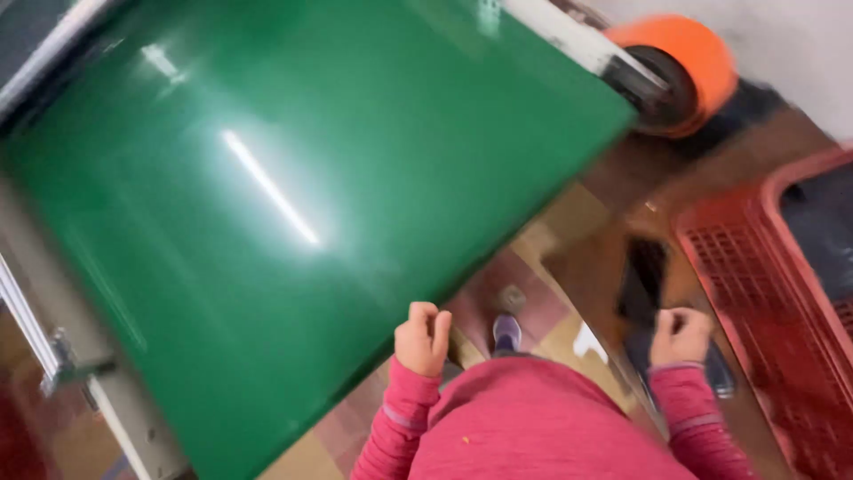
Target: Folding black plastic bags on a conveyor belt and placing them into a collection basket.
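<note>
Blurred view: left hand [423,338] curled into an empty fist at the green counter [293,196] edge; right hand [680,335] likewise fisted near a red crate [764,293], partly cut off.

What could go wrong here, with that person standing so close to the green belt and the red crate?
The left hand, curled shut, sits right at the edge of the green belt; if the belt runs, a sleeve might catch. The red crate stands on the floor close beside the right hand, so a sideways step could trip on it. The picture is blurred, so the head is turning fast.
</note>
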